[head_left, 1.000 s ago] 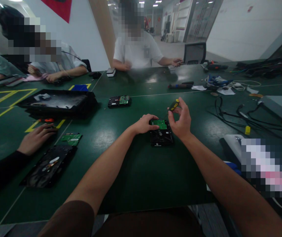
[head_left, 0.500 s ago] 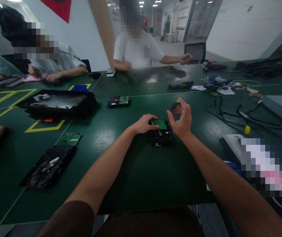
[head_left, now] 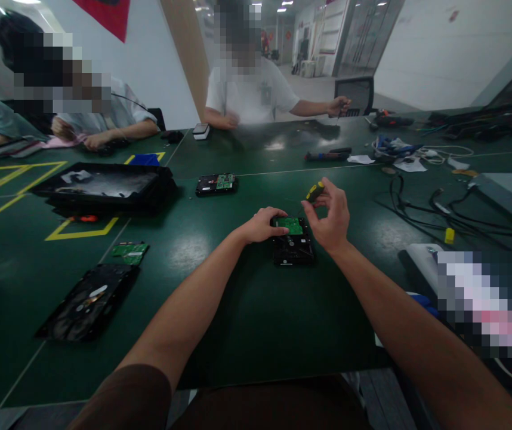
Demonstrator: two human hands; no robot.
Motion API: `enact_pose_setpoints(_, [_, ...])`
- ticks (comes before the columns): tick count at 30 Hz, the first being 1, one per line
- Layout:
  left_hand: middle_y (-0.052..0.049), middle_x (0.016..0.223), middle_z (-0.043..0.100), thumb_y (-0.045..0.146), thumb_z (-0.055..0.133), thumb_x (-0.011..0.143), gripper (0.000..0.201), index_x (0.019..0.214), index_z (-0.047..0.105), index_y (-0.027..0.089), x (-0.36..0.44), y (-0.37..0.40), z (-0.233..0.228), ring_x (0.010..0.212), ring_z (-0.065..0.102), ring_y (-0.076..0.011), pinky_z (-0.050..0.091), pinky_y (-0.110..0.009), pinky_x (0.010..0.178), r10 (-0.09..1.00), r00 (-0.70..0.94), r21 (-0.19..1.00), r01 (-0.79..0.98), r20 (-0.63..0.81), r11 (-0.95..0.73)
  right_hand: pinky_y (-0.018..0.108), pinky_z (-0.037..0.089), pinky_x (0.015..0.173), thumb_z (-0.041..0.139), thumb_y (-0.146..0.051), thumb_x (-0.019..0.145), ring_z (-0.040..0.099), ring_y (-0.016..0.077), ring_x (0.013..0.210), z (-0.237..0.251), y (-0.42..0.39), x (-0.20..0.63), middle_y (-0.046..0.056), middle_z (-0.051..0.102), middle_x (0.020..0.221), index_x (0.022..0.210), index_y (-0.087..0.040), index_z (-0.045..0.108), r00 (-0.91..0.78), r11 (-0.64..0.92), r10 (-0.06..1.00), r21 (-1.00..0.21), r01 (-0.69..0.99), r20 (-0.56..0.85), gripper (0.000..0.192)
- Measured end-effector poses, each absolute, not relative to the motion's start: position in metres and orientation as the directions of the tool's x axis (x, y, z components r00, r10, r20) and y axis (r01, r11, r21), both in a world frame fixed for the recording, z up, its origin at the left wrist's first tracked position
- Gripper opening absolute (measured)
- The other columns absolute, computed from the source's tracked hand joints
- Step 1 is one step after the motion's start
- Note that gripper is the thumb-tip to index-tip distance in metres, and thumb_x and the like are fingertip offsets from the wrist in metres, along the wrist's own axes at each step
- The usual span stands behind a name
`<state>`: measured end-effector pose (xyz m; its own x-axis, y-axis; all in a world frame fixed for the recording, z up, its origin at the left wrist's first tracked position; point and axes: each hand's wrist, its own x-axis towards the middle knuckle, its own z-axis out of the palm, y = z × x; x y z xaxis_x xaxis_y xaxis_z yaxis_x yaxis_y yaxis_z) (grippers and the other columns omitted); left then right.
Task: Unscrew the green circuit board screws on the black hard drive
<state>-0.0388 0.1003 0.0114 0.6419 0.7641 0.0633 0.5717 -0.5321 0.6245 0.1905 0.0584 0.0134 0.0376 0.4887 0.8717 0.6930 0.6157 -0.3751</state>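
A black hard drive (head_left: 292, 248) with a green circuit board (head_left: 290, 226) lies flat on the green table in front of me. My left hand (head_left: 264, 226) grips the drive's left side, thumb over the board and fingers along the far edge. Above the drive's right far corner, my right hand (head_left: 330, 215) is closed around a screwdriver (head_left: 315, 192) with a yellow and black handle. The handle tilts up and right. Its thin shaft points down toward the drive's far edge, and I cannot make out where the tip sits.
A second hard drive (head_left: 216, 184) lies farther off. At left are a drive (head_left: 86, 303) with a separate circuit board (head_left: 129, 253) and a stack of black trays (head_left: 108, 185). Cables (head_left: 439, 209) and a metal box (head_left: 509, 192) are at right. Co-workers (head_left: 249, 89) sit across.
The screwdriver handle has tipped and now shows more of its yellow side. My left hand and the hard drive keep their place. Another person's hand at the left edge has left the view.
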Motion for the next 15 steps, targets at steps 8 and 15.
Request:
enact_pose_setpoints(8, [-0.012,0.137,0.063,0.052,0.071,0.086,0.063,0.140,0.060,0.022,-0.0384,0.1002,0.0111,0.127,0.055,-0.0326,0.044,-0.049,0.112,0.769,0.636,0.629,0.570,0.070,-0.529,0.048,0.065,0.086,0.061,-0.026,0.097,0.072,0.0235,0.093,0.0127,0.0579,0.1890,0.012,0.056,0.134,0.160,-0.031,0.031,0.016,0.646,0.484,-0.370,0.668,0.875,0.070])
enact_pose_setpoints(15, [-0.012,0.135,0.064,0.053,0.071,0.086,0.063,0.140,0.061,0.022,-0.0385,0.1005,0.0113,0.126,0.056,-0.0322,0.046,-0.048,0.110,0.765,0.640,0.623,0.570,0.072,-0.536,0.047,0.066,0.077,0.069,-0.036,0.093,0.068,0.0226,0.088,0.0111,0.0593,0.1926,0.011,0.054,0.129,0.155,-0.034,0.036,0.050,0.613,0.489,-0.384,0.690,0.871,0.070])
